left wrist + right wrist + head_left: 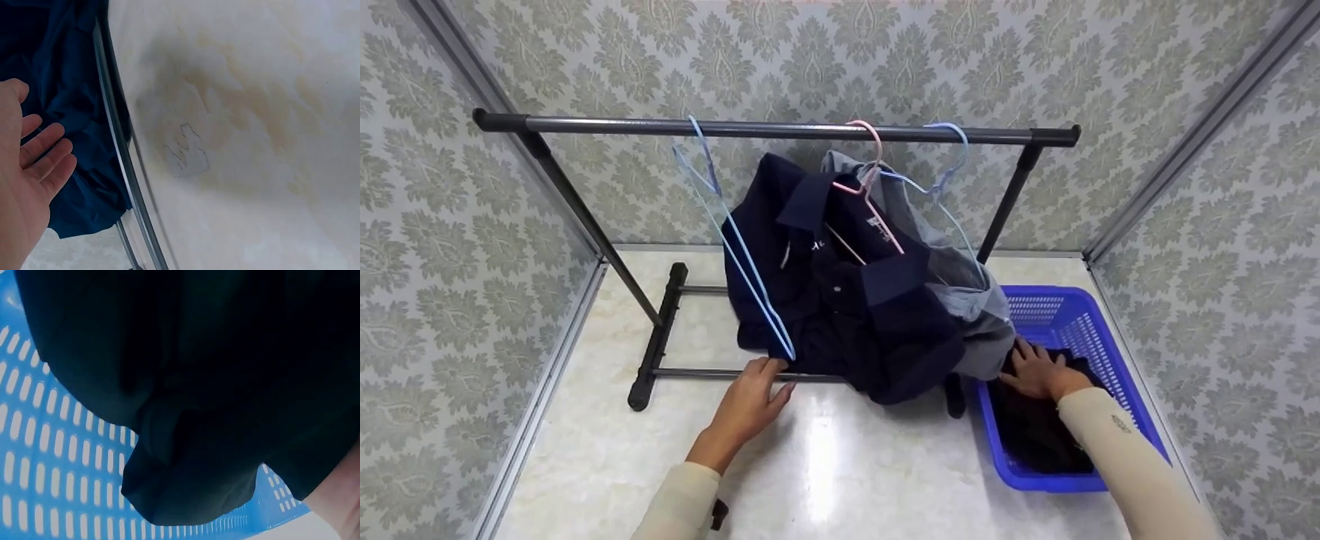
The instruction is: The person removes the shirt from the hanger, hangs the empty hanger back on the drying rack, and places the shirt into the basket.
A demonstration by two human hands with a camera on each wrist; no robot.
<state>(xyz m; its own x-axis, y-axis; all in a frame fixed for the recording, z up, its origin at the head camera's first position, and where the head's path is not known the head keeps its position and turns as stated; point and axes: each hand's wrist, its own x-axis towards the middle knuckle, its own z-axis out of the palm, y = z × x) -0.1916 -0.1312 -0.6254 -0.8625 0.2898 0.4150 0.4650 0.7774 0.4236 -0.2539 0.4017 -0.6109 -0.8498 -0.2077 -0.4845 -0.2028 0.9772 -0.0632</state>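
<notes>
As black cloth (pixel 1031 431) partly obscures it | right hand (pixel 1037 373) (grip unclear) | left hand (pixel 751 399) relaxed

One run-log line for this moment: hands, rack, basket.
left hand: near leftmost blue hanger | right hand: on black clothing in blue basket, grip unclear | rack: navy shirt on pink hanger, grey garment alongside

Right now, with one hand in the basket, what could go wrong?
The right hand rests on the black cloth in the blue basket; lifting that cloth might brush the gray garment hanging close by. The left hand is beside the lower end of the bare blue hanger, so a bump could set it swinging. That hanger also overlaps the navy shirt in the head view, so it might catch on the fabric.
</notes>
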